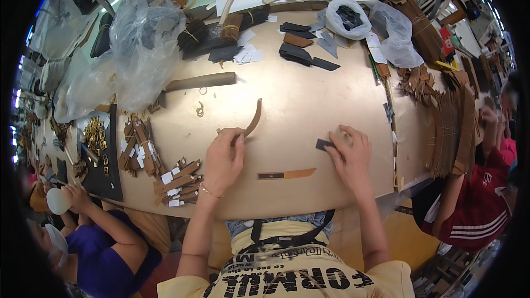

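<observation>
My left hand (pixel 225 157) is closed on a narrow brown leather strip (pixel 255 117) whose curved end sticks up past the fingers. The rest of that strip is hidden in the hand. With the thumb and fingers of my right hand (pixel 351 157) I pinch a small black rectangular piece (pixel 322 144) just above the tabletop. Between the hands and closer to my body lies a flat brown leather strap (pixel 301 174) with a pointed end. A short black strip (pixel 270 176) rests on its left part.
Left of me are bundled brown straps with white tags (pixel 179 182) and a black board (pixel 114 174) bearing gold-coloured buckles (pixel 95 135). Plastic bags (pixel 146 38) and dark leather pieces (pixel 295 53) lie farther back. Brown strips (pixel 450 132) are stacked at right. Co-workers sit on both sides.
</observation>
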A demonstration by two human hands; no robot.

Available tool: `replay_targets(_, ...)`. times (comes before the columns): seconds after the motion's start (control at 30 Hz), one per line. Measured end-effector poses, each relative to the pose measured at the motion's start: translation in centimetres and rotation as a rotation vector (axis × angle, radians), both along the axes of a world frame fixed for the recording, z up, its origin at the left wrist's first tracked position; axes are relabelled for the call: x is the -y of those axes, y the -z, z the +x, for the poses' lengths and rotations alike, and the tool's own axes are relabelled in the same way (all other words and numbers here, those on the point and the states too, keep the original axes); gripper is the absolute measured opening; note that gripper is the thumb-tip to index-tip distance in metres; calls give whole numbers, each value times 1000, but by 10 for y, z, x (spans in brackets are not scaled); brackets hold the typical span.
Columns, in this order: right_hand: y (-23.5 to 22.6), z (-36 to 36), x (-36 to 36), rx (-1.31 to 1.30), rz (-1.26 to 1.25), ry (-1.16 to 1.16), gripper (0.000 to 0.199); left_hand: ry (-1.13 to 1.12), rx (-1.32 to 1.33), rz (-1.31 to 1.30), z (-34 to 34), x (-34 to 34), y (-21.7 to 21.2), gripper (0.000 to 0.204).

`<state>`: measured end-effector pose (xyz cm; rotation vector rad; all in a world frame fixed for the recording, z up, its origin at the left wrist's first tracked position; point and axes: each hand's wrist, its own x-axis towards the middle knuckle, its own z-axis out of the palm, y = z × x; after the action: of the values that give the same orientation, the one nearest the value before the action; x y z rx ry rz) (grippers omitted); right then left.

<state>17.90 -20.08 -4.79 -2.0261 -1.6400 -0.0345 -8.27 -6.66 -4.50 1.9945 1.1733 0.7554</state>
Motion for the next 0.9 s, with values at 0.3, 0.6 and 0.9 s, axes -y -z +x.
replay_targets(0.3,16,23,-2,-191,-2,-215,23,83,84,-66,5,5,-35,12)
replay_targets(0.6,25,19,-49,-601,117,-120,33,360,127,-149,43,33,-48,15)
replay_targets(0.9,-12,40,14,-1546,-211,-157,49,278,222,-595,82,63,-8,15)
